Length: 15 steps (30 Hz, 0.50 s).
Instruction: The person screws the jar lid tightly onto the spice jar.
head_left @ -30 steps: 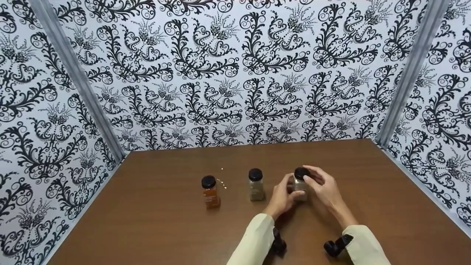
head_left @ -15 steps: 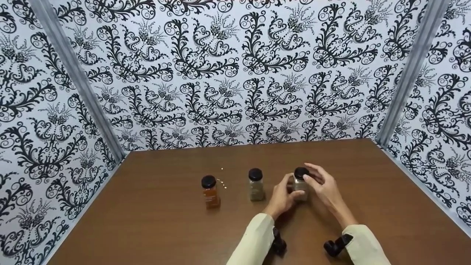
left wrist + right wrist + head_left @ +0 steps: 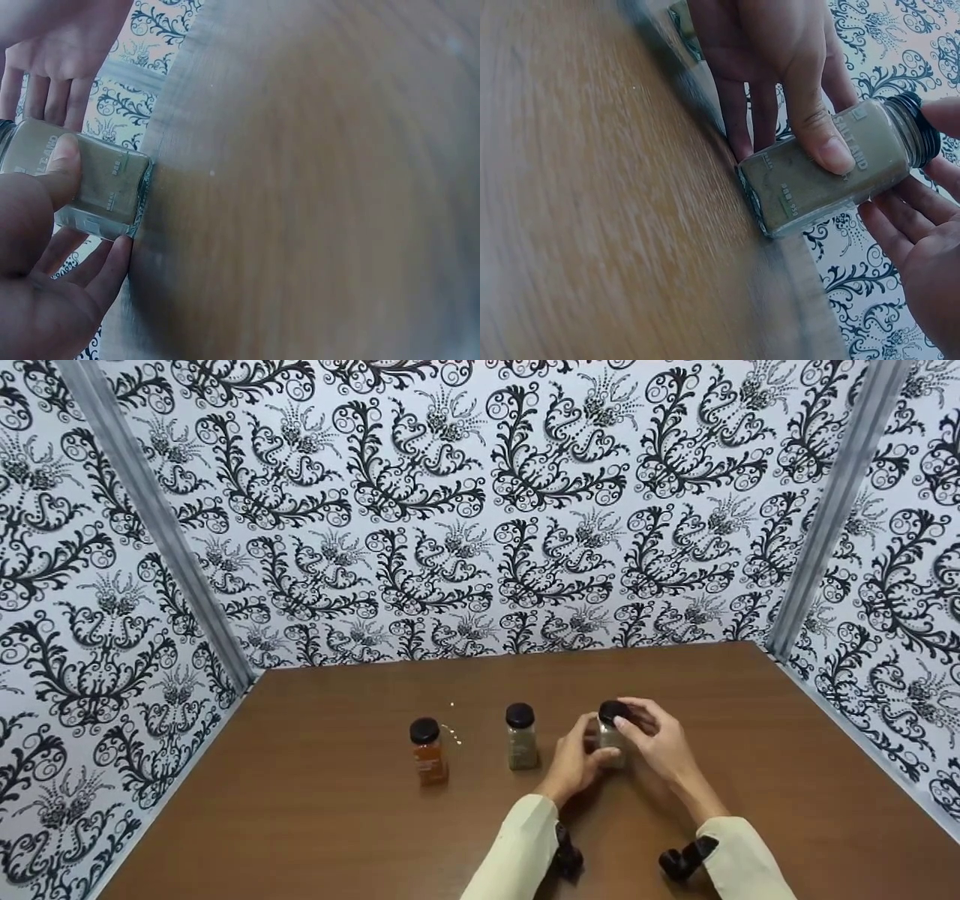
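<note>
A square glass spice jar (image 3: 611, 741) with greyish-green powder and a black lid (image 3: 614, 711) stands upright on the right side of the table. My left hand (image 3: 576, 761) grips its body, the thumb lying across the printed front, as the left wrist view shows on the jar (image 3: 97, 176). At the top, my right hand (image 3: 660, 742) pinches the black lid between thumb and fingers. In the right wrist view the lid (image 3: 915, 129) sits at the jar's neck, with threads showing. Left of my hands stands a second greenish spice jar (image 3: 523, 746), upright and untouched.
An orange spice jar (image 3: 430, 761) stands farther left on the brown table (image 3: 322, 810). Small bright specks lie beside it. Patterned black-and-white walls (image 3: 450, 510) enclose the table at the back and both sides.
Both hands stay on the same jar. The right fingers shift slightly around the lid, lifting a little and then closing on it again. The other jars have not moved.
</note>
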### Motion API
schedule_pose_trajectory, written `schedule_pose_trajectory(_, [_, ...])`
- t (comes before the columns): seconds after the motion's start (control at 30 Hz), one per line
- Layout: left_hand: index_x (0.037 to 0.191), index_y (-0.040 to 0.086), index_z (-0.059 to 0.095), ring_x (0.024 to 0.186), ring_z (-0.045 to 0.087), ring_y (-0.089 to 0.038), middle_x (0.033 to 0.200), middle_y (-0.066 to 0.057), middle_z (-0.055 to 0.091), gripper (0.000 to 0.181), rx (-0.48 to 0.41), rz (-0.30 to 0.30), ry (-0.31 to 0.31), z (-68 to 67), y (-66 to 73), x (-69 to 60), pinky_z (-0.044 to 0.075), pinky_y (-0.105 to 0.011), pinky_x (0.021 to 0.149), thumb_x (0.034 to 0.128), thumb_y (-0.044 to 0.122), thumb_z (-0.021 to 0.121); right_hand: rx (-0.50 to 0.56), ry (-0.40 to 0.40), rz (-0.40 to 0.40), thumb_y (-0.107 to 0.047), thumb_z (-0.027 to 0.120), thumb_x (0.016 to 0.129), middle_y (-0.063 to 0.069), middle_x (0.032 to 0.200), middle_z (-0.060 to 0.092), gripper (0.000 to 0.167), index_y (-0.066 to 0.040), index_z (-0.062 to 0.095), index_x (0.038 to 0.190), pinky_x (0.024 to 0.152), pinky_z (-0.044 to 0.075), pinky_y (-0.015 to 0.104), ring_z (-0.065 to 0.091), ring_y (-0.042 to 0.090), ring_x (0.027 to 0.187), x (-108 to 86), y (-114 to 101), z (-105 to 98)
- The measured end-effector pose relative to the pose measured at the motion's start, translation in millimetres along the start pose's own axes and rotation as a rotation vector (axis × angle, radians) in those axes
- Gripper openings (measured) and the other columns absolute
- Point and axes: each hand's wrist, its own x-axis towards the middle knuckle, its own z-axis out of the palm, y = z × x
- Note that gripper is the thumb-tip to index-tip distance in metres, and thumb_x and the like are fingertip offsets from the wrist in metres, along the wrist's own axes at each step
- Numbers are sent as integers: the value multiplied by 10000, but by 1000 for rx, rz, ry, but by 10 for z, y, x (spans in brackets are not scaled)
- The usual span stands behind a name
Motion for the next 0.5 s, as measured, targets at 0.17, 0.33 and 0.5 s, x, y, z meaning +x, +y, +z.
schedule_pose_trajectory(0.17, [1315, 72, 532, 1062, 718, -296, 1153, -178, 713, 480, 6, -13, 1, 2, -1, -4, 578, -376, 921, 896, 181, 739, 9, 2, 0, -108, 692, 942, 203, 1281, 669, 349, -4, 627, 1269, 945, 485, 136, 613, -52, 1067, 1, 10, 10])
schedule_pose_trajectory(0.33, [1314, 64, 532, 1065, 717, -302, 1153, -187, 711, 487, -4, -22, 1, 10, 3, -7, 577, -379, 923, 890, 178, 744, -6, -13, 12, -145, 669, 963, 180, 1336, 646, 396, -40, 599, 1338, 925, 448, 77, 597, -43, 1105, -13, 4, -5])
schedule_pose_trajectory(0.5, [1311, 67, 536, 1067, 718, -302, 1153, -182, 711, 481, 4, -18, 9, 10, 8, -6, 580, -367, 915, 891, 179, 742, -26, -15, -14, -135, 637, 980, 163, 1376, 626, 393, -56, 602, 1363, 949, 437, 77, 591, 13, 1170, -16, 2, -19])
